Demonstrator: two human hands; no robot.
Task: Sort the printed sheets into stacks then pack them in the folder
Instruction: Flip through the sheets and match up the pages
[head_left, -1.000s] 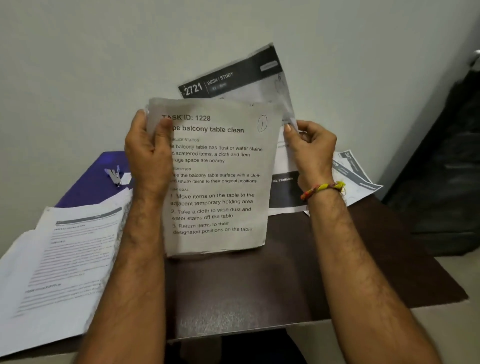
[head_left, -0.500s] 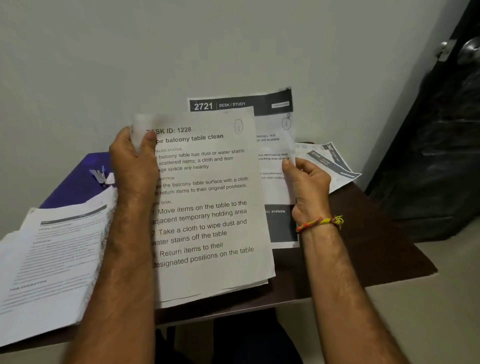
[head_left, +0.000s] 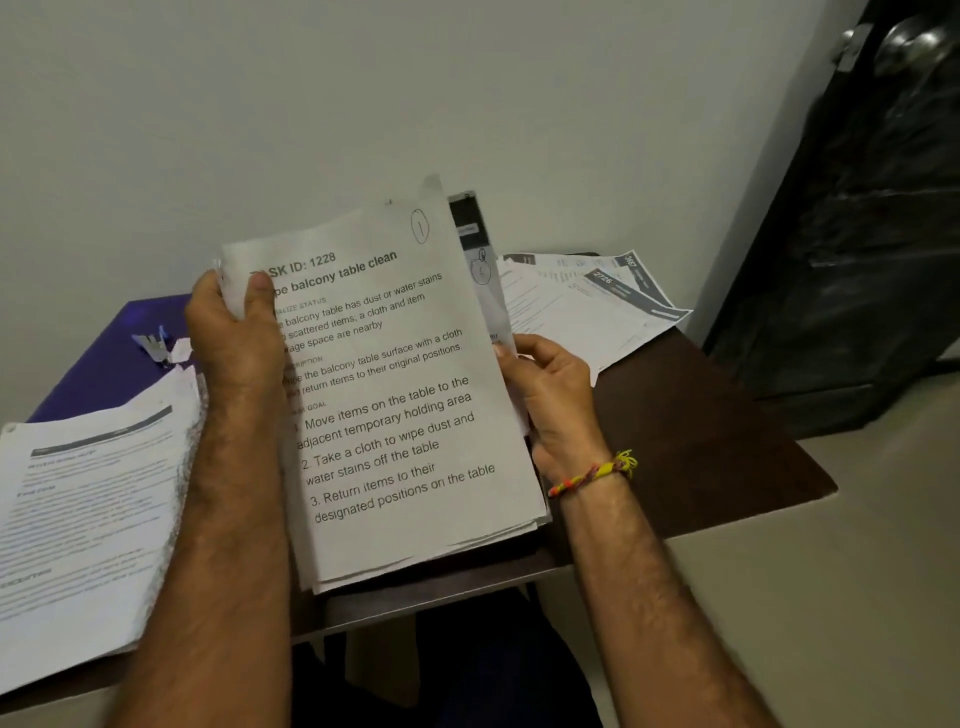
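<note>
Both hands hold a bundle of printed sheets upright over the middle of the dark brown table, its lower edge at or just above the near table edge. The left hand clamps the bundle's upper left corner, thumb curled over the front page headed "TASK ID: 1228". The right hand grips the bundle's right edge, fingers curled behind the paper and thumb on the front; a dark-banded sheet peeks out behind the top at about 1 o'clock of the front page. A braided wristband circles the right wrist. At 9 o'clock from the bundle lies a thick stack of printed pages, overhanging the table's left side. Beyond it, at 10 o'clock, a purple folder lies flat with what seems to be a small clip on it, too blurred to be sure. At 2 o'clock, loose sheets are fanned on the far right corner of the table.
</note>
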